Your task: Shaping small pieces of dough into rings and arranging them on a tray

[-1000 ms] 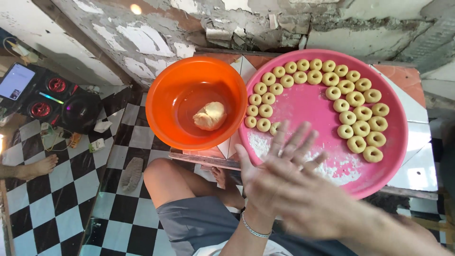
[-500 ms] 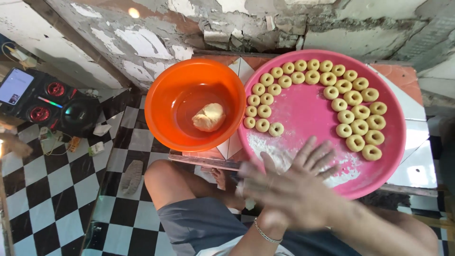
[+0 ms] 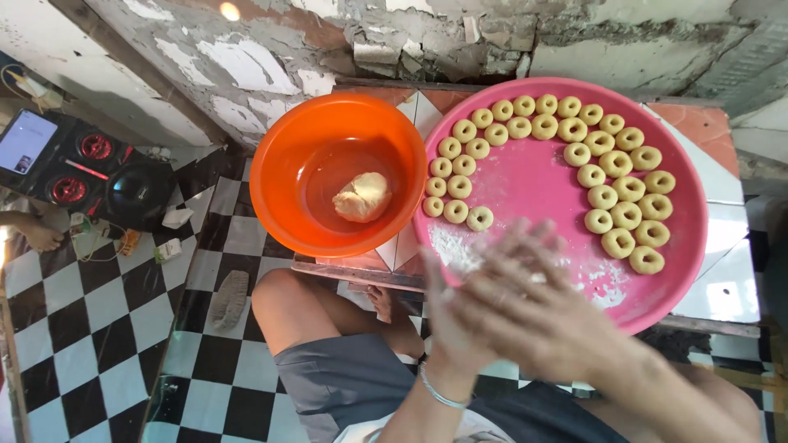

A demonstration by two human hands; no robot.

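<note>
Two hands — left hand (image 3: 447,324) and right hand (image 3: 533,308) — pressed palm to palm, fingers spread, over the pink tray (image 3: 681,271).

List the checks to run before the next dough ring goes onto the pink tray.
1. Free space on pink tray: ok, the middle is bare.
2. Flour patch near the front rim: ok.
3. Dough lump left in orange bowl: ok.
4. Dough between left hand and right hand: cannot tell, palms pressed together and blurred.
5. Dough rings kept in rows: ok.
</note>
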